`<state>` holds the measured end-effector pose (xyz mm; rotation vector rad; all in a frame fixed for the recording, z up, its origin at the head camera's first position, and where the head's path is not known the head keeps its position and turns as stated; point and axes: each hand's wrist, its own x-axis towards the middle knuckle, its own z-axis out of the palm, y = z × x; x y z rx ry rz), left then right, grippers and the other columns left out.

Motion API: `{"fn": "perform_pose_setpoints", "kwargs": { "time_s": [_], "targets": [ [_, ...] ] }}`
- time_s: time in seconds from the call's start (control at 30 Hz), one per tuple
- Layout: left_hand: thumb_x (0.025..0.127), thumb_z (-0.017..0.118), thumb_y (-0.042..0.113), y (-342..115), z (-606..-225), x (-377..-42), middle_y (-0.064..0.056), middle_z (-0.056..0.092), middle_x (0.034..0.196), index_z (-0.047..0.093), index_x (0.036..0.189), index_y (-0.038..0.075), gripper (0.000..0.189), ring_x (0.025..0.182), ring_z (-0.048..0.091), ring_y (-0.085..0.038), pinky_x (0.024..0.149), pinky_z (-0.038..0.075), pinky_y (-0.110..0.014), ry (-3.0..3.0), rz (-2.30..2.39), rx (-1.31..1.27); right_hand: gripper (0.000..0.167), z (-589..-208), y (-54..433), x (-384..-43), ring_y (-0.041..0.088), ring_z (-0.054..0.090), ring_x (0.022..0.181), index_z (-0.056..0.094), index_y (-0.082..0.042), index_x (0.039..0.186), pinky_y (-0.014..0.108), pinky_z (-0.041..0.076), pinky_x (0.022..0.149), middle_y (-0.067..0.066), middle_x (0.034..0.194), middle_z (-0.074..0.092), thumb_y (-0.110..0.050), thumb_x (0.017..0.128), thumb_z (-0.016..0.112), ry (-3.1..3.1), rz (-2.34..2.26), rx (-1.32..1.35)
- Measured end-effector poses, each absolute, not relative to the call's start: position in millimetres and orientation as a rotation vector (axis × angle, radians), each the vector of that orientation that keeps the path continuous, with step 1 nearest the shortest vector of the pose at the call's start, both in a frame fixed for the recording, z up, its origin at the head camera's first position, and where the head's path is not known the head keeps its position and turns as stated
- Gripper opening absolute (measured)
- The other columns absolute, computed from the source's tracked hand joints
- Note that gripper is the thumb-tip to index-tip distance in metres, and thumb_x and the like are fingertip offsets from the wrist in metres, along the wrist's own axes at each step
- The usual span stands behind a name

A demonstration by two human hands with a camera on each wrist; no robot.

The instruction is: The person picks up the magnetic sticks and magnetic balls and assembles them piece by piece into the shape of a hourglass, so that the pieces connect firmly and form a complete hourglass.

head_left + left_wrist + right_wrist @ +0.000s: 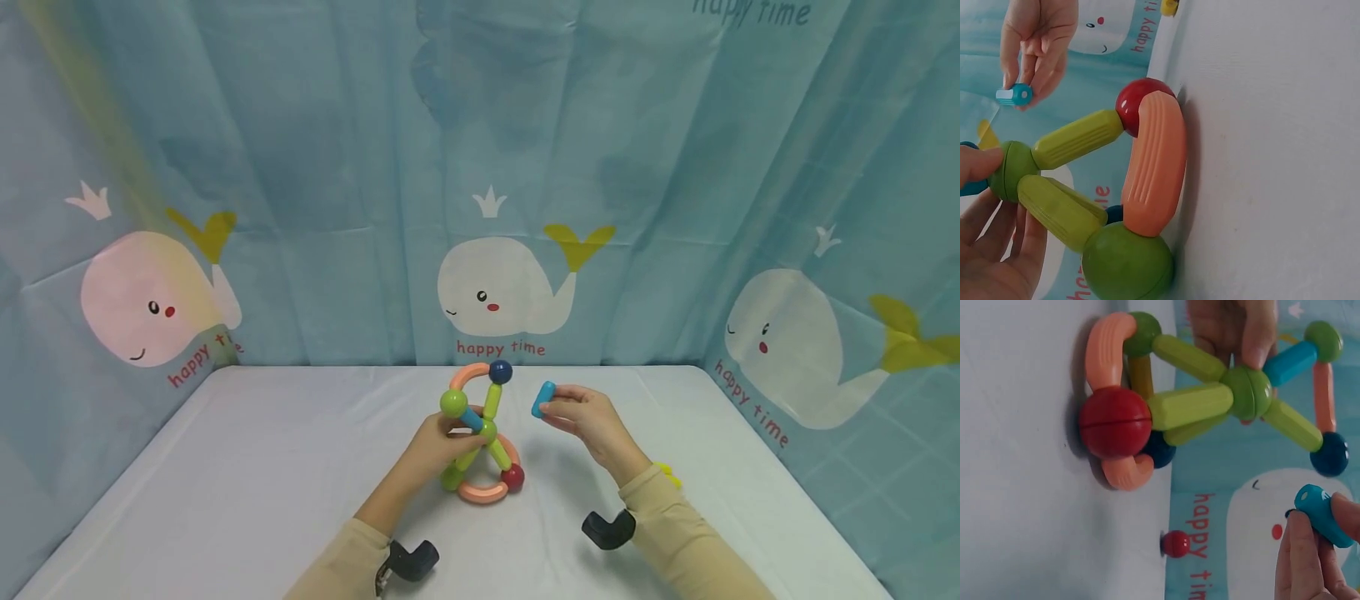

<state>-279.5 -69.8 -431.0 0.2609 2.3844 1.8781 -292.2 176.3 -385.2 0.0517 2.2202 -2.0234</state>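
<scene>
My left hand (441,443) grips the green centre ball (1249,392) of a magnetic stick-and-ball structure that stands on the table. Yellow-green rods (1079,139) run down from that ball to a base of curved orange pieces (1159,165), with a red ball (512,477) and a green ball (1127,261) at its corners. Above the centre, a blue rod and a yellow-green rod lead to a green ball (453,403) and a dark blue ball (501,372), joined by an orange curve. To the right, my right hand (592,421) pinches a loose blue rod (543,400), apart from the structure.
A white cloth covers the table (285,467). Yellow pieces (669,475) lie partly hidden by the right sleeve. Beyond the structure, the right wrist view shows a separate red ball (1177,544) on the table. A blue whale-print curtain (337,208) encloses the back and sides.
</scene>
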Motion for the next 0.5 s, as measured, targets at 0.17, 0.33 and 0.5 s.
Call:
{"fn": "perform_pose_setpoints", "kwargs": {
  "time_s": [0.17, 0.33, 0.5],
  "targets": [
    [0.085, 0.079, 0.022, -67.7, -430.3, -277.1, -0.007, 0.068, 0.126, 0.066, 0.123, 0.014, 0.041, 0.116, 0.061, -0.026, 0.094, 0.057, -0.044, 2.398, 1.896, 0.288, 0.036, -388.4, 166.4, -288.2, 0.016, 0.073, 0.094, 0.062, 0.001, 0.122, 0.037, 0.057, 0.094, 0.001, 0.097, 0.074, -0.012, 0.090, 0.072, 2.241, -2.031, 0.031],
    [0.086, 0.078, 0.021, -66.1, -429.8, -275.0, -0.007, 0.068, 0.124, 0.066, 0.124, 0.016, 0.041, 0.115, 0.062, -0.027, 0.092, 0.057, -0.044, 2.405, 1.902, 0.282, 0.032, -390.4, 156.4, -283.0, 0.016, 0.072, 0.094, 0.065, 0.000, 0.116, 0.037, 0.058, 0.093, 0.003, 0.096, 0.074, -0.013, 0.087, 0.074, 2.265, -2.042, 0.000],
    [0.085, 0.079, 0.022, -65.2, -432.5, -276.2, -0.007, 0.068, 0.124, 0.065, 0.125, 0.015, 0.043, 0.117, 0.062, -0.029, 0.092, 0.057, -0.045, 2.416, 1.895, 0.307, 0.024, -392.6, 146.6, -278.3, 0.016, 0.072, 0.092, 0.067, -0.003, 0.104, 0.039, 0.058, 0.094, 0.002, 0.094, 0.074, -0.012, 0.084, 0.077, 2.283, -2.034, -0.004]
  ]
}}
